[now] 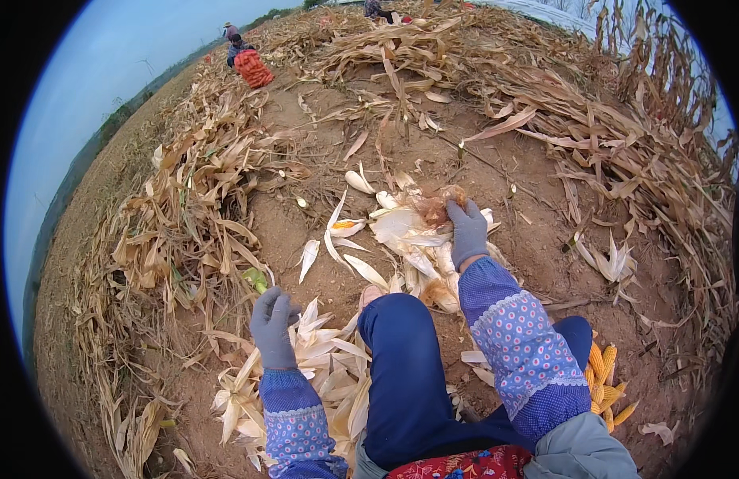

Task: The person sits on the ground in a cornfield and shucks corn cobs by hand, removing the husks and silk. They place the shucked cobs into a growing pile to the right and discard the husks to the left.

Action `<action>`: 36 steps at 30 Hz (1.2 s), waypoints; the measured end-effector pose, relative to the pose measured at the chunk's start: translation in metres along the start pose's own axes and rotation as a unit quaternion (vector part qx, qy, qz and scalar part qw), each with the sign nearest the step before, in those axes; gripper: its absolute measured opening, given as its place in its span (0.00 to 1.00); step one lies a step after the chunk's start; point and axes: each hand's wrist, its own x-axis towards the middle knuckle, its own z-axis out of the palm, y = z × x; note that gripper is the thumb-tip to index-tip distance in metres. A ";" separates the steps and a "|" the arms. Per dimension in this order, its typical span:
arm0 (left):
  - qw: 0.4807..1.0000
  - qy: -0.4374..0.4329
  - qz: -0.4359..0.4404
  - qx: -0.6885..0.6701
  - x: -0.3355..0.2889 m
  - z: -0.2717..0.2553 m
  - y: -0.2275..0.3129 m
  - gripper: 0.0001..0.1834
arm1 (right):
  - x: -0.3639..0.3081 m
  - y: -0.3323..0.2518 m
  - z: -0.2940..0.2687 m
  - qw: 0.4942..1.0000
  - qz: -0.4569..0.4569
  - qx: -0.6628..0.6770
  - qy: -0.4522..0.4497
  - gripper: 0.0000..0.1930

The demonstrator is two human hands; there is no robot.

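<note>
My right hand (468,231), in a grey glove, reaches out over a heap of pale, husk-covered corn ears (409,233). Its fingers close at the silky end of one ear, where reddish-brown corn silk (435,209) sticks out; the exact grip is partly hidden. To the left, my left hand (274,326), gloved the same way, hovers above loose stripped husks (326,347). Its fingers are curled inward, and whatever they may hold is hidden. Just beyond its fingertips lies a green leafy piece (256,279). Bare yellow corn cobs (602,382) lie beside my right leg.
Dry cornstalks (202,176) lie in rows to the left and right (601,144). A partly opened husk (344,227) shows yellow kernels ahead of my knee. Another husk (617,262) lies on the soil at right. Far off, people (234,46) are near a full red mesh sack (252,69).
</note>
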 end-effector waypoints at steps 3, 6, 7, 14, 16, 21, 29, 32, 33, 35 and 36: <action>0.999 -0.039 0.002 -0.027 -0.002 0.023 0.008 0.16 | 0.030 0.002 -0.112 0.993 0.006 -0.111 0.048 0.11; 0.996 -0.086 0.002 -0.026 -0.006 0.055 0.022 0.16 | 0.021 -0.009 -0.204 0.982 0.104 -0.147 0.051 0.10; 0.994 -0.106 0.004 -0.026 -0.007 0.070 0.026 0.16 | 0.017 -0.017 -0.232 0.974 0.125 -0.184 0.048 0.10; 0.939 -0.344 0.006 0.006 -0.017 0.198 0.042 0.15 | -0.005 -0.045 -0.287 0.931 0.222 -0.286 -0.055 0.09; 0.911 -0.407 0.043 0.059 -0.009 0.232 0.010 0.18 | -0.008 -0.056 -0.269 0.913 0.227 -0.321 -0.108 0.09; 0.845 -0.446 0.073 0.286 -0.015 0.279 -0.058 0.35 | -0.008 -0.052 -0.271 0.794 0.206 -0.520 -0.239 0.08; 0.677 -0.691 0.011 0.251 -0.065 0.290 -0.057 0.38 | -0.024 -0.053 -0.204 0.935 0.241 -0.136 -0.220 0.12; 0.642 -0.691 -0.120 0.308 -0.065 0.296 -0.054 0.29 | -0.017 -0.052 -0.214 0.950 0.242 -0.120 -0.158 0.12; 0.654 -0.670 -0.088 0.340 -0.064 0.295 -0.061 0.25 | -0.014 -0.052 -0.211 0.953 0.241 -0.135 -0.126 0.12; 0.670 -0.632 -0.033 0.387 -0.060 0.297 -0.064 0.21 | -0.006 -0.044 -0.219 0.948 0.252 -0.170 -0.094 0.12; 0.691 -0.602 0.053 0.397 -0.058 0.296 -0.076 0.22 | -0.002 -0.034 -0.229 0.951 0.241 -0.176 -0.082 0.12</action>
